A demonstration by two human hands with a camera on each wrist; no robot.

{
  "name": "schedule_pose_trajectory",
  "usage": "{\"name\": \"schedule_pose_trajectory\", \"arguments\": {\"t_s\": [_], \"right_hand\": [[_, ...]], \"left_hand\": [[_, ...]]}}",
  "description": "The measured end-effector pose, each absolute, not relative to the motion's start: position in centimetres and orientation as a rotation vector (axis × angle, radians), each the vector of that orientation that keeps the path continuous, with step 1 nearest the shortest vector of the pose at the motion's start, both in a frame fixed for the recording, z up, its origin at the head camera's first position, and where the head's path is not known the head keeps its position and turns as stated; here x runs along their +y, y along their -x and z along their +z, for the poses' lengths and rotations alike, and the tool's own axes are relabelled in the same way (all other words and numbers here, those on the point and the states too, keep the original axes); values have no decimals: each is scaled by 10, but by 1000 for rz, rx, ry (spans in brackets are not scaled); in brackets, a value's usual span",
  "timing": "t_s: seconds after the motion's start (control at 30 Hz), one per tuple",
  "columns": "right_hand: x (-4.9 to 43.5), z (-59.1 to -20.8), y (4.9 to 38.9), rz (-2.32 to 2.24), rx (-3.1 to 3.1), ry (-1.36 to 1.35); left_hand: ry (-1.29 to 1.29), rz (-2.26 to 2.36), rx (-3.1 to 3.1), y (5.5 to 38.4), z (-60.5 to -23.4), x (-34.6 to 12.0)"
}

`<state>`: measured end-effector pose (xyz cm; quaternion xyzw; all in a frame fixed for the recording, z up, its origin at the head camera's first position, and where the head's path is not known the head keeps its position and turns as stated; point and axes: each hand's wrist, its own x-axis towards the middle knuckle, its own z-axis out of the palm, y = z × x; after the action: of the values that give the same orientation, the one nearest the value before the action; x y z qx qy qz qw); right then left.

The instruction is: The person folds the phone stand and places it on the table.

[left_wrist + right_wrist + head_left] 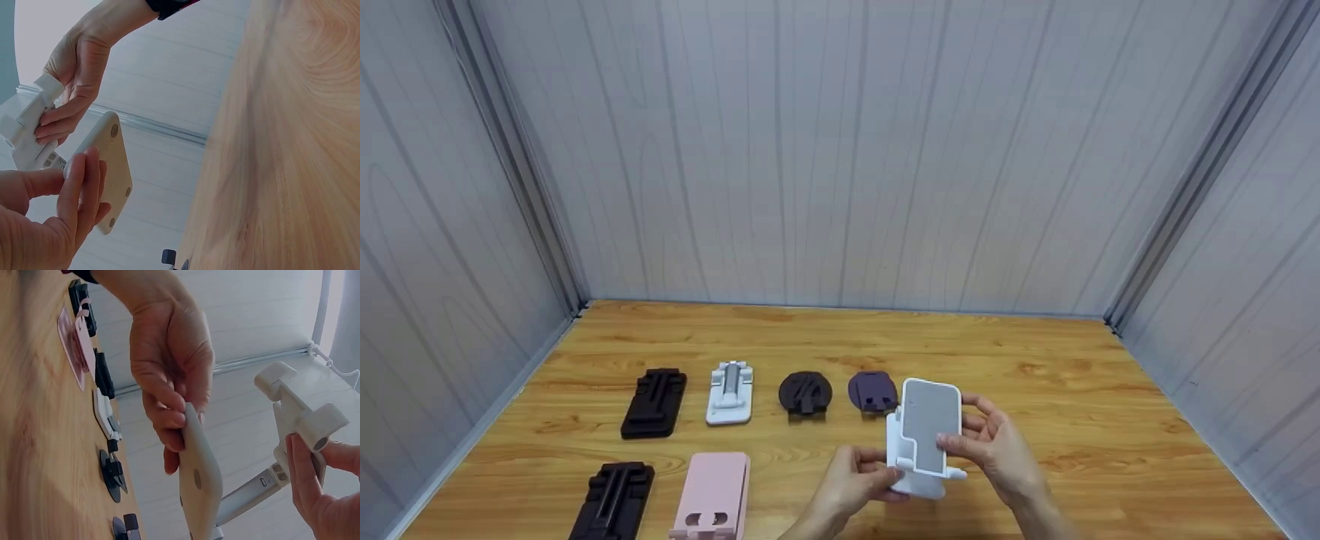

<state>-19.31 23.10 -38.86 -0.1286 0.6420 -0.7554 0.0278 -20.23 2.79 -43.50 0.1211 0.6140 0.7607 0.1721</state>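
Note:
A white phone stand (932, 416) with a grey pad on its plate is held up above the wooden table by both hands. My left hand (847, 480) pinches the edge of its base (115, 174), whose underside shows small round feet in the left wrist view. My right hand (997, 450) grips the plate by its side, thumb on the grey face and fingers behind. In the right wrist view, two lips (323, 424) stick out from the plate's lower end, and a slim arm (247, 498) joins plate and base, folded out between them.
Left of the hands lie a purple round stand (874, 391), a black round stand (805, 393), a white folded stand (730, 394) and a black one (655, 403). Nearer are a pink stand (712, 491) and another black stand (613, 501). Pale panels (840, 150) wall the table (1110, 420).

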Motion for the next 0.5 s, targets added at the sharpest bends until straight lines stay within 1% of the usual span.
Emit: {"name": "schedule_pose_trajectory", "arguments": {"t_s": [0.4, 0.5], "right_hand": [[214, -393, 196, -2341, 2381, 170], [210, -397, 197, -2325, 2525, 182]], "left_hand": [[-304, 2153, 1739, 199, -433, 30], [-295, 2159, 1732, 200, -434, 30]]}}
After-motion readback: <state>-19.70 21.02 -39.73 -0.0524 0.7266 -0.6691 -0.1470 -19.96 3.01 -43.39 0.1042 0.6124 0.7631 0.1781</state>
